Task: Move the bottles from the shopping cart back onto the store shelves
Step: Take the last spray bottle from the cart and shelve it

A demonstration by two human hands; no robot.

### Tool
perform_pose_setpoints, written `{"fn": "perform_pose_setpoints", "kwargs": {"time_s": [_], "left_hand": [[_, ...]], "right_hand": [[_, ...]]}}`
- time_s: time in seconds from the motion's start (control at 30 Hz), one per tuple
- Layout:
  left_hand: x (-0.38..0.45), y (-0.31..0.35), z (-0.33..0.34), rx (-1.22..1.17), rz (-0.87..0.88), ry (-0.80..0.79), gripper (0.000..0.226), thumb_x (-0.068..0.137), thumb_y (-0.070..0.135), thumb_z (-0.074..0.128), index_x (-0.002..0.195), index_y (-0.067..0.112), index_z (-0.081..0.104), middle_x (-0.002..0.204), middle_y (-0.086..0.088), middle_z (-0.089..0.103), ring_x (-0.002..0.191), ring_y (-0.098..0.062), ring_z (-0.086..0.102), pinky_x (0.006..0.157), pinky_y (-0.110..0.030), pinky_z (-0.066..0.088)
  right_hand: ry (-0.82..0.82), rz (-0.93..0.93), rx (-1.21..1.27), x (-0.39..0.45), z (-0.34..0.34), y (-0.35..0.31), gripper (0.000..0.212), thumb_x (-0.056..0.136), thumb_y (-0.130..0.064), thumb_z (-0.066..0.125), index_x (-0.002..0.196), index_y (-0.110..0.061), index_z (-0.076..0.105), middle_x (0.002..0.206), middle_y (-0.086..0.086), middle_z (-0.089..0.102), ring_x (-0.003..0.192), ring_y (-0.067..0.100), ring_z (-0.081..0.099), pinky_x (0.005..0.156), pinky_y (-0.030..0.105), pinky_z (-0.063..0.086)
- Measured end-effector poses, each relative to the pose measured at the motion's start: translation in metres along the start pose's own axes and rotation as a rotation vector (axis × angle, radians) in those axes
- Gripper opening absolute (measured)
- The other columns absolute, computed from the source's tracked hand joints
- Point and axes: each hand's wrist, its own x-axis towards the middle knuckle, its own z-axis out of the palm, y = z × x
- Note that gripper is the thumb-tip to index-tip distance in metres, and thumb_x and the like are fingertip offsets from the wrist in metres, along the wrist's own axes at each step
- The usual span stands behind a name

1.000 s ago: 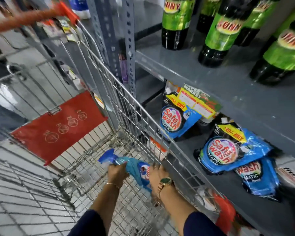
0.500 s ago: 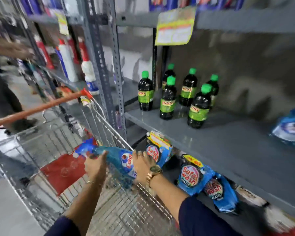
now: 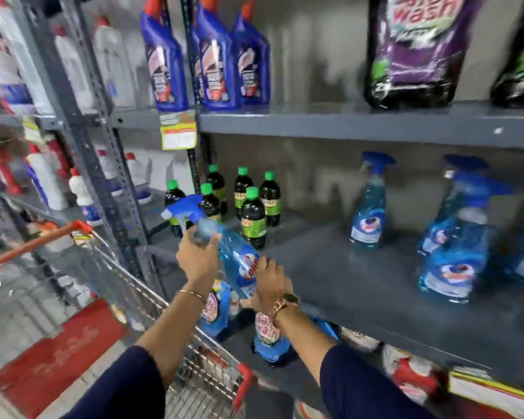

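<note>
Head view: spray bottle (image 3: 236,261), lifted from cart (image 3: 152,300), now nears shelf (image 3: 360,285).

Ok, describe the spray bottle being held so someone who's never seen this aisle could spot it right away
Find the grey middle shelf with dark green-capped bottles standing at its left end. In front of them, above the cart, both hands grip a blue spray bottle. Unlike the matching sprays standing upright on the shelf, it is tilted in mid-air.
</note>
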Motion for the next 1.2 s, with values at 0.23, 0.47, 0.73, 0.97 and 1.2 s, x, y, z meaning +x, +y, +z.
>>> {"fn": "perform_pose_setpoints", "kwargs": {"time_s": [0.23, 0.47, 0.73, 0.97, 1.2], "left_hand": [[-0.052, 0.028, 0.077, 0.061, 0.144, -0.211, 0.053, 0.08, 0.019, 0.071, 0.129, 0.01, 0.052, 0.11, -0.015, 0.069, 0.102, -0.029, 0.064, 0.087, -0.029, 0.044], [-0.074, 0.041, 0.141, 0.073, 0.298, -0.378, 0.059, 0.08, 0.017, 0.071, 0.134, 0.013, 0.048, 0.094, -0.018, 0.07, 0.093, -0.032, 0.064, 0.086, -0.035, 0.048], [-0.108, 0.048, 0.2, 0.092, 0.519, -0.547, 0.062, 0.082, 0.016, 0.068, 0.138, 0.016, 0.042, 0.1, -0.018, 0.069, 0.094, -0.032, 0.061, 0.09, -0.04, 0.05], [-0.101, 0.046, 0.232, 0.114, 0.58, -0.584, 0.062, 0.085, 0.015, 0.064, 0.14, 0.017, 0.037, 0.099, -0.015, 0.068, 0.097, -0.028, 0.06, 0.092, -0.036, 0.048], [-0.1, 0.044, 0.242, 0.144, 0.64, -0.561, 0.061, 0.087, 0.017, 0.061, 0.142, 0.017, 0.035, 0.1, -0.015, 0.067, 0.094, -0.027, 0.062, 0.091, -0.038, 0.051]], "right_hand": [[0.098, 0.217, 0.102, -0.009, -0.007, 0.077, 0.101, 0.063, -0.046, 0.077, 0.136, -0.004, 0.022, 0.133, 0.01, 0.043, 0.121, 0.027, 0.043, 0.102, 0.035, 0.041], [0.153, 0.376, 0.284, -0.006, -0.02, 0.129, 0.113, 0.066, -0.044, 0.078, 0.143, 0.002, 0.008, 0.148, 0.016, 0.026, 0.138, 0.028, 0.027, 0.114, 0.032, 0.024], [0.228, 0.534, 0.406, 0.009, -0.022, 0.179, 0.103, 0.062, -0.042, 0.081, 0.134, 0.0, 0.021, 0.136, 0.016, 0.041, 0.124, 0.03, 0.047, 0.1, 0.038, 0.044], [0.285, 0.571, 0.41, 0.026, -0.018, 0.204, 0.106, 0.057, -0.042, 0.084, 0.135, -0.001, 0.024, 0.135, 0.014, 0.043, 0.123, 0.029, 0.049, 0.097, 0.039, 0.048], [0.255, 0.615, 0.569, 0.027, -0.021, 0.21, 0.111, 0.052, -0.035, 0.088, 0.135, -0.008, 0.02, 0.135, 0.012, 0.043, 0.122, 0.029, 0.049, 0.099, 0.045, 0.048]]}}
